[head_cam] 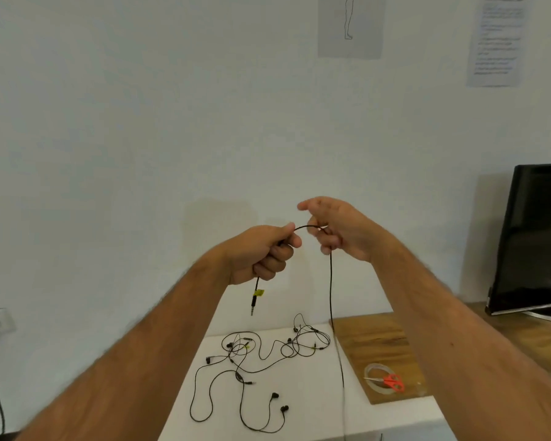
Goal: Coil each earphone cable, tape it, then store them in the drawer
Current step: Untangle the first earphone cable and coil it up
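White table (315,409), cable (331,281) between fingers (287,240)

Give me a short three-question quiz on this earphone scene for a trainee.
1. True or false: the left hand grips the cable near its plug.
2. What lies on the tape roll? A) orange scissors B) a pen C) a plug
3. Where do the loose earphones lie?

Key: 1 true. 2 A. 3 On the white tabletop, below the hands; the right hand holds the same cable.
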### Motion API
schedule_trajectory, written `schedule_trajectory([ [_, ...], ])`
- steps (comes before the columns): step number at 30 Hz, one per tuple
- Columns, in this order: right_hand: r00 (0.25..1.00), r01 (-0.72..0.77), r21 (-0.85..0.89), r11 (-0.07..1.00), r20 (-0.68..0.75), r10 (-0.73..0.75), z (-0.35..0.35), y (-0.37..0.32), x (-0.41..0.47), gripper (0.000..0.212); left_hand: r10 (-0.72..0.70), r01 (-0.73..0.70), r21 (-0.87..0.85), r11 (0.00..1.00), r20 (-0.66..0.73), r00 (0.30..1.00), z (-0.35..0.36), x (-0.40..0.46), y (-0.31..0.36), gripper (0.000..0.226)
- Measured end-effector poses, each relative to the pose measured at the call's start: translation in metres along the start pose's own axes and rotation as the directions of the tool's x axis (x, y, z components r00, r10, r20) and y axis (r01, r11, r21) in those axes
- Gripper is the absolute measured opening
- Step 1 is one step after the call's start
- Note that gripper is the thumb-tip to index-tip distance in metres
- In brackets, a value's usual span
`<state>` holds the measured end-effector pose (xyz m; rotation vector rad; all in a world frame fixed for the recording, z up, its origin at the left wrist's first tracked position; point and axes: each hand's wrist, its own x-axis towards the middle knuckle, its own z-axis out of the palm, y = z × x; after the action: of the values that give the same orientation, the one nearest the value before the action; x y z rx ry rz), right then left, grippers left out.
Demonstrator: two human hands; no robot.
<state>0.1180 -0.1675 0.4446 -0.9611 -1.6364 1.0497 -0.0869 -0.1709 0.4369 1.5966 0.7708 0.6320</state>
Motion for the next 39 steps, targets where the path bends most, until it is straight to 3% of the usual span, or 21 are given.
schedule_trajectory([
  [3,0.979,0.059,-0.108,0.992,0.201,-0.036,0.004,-0.003,0.002,0.015,0.019,-0.019,0.005,1.000,0.039,0.999,0.003,0.003,0.000,0.039],
  [6,0.985,0.114,-0.142,0.983,0.147,-0.093,0.001,-0.010,0.005,0.008,0.024,-0.017,-0.089,0.996,0.082,0.996,0.004,0.006,-0.007,0.044],
  [14,0.985,0.168,-0.471,0.866,0.122,-0.125,-0.010,-0.018,0.003,0.007,0.099,-0.075,-0.185,0.980,0.121,0.988,0.006,0.011,-0.020,0.049],
  [18,0.971,0.238,-0.433,0.869,0.122,-0.205,-0.005,-0.014,0.003,0.008,0.176,-0.163,-0.085,0.983,0.168,0.970,0.005,0.013,-0.029,0.041],
  [25,0.962,0.270,-0.377,0.886,0.154,-0.227,0.001,-0.002,0.003,0.013,0.182,-0.236,0.269,0.934,0.209,0.961,0.005,0.009,-0.033,0.042],
  [27,0.961,0.271,-0.353,0.895,0.143,-0.235,0.001,-0.001,0.003,0.015,0.192,-0.236,0.229,0.944,0.198,0.961,0.003,0.008,-0.034,0.040],
  [30,0.956,0.292,-0.301,0.908,0.116,-0.269,0.000,-0.001,0.003,0.015,0.171,-0.175,0.026,0.984,0.107,0.979,0.008,0.008,-0.038,0.033],
  [33,0.953,0.301,-0.283,0.911,0.074,-0.292,0.000,-0.002,0.004,0.016,0.160,-0.160,-0.011,0.987,0.039,0.986,0.013,0.009,-0.041,0.033],
  [39,0.948,0.311,-0.280,0.908,0.019,-0.319,-0.003,0.005,0.004,0.013,0.098,-0.093,-0.127,0.988,0.039,0.994,0.030,0.011,-0.042,0.048],
])
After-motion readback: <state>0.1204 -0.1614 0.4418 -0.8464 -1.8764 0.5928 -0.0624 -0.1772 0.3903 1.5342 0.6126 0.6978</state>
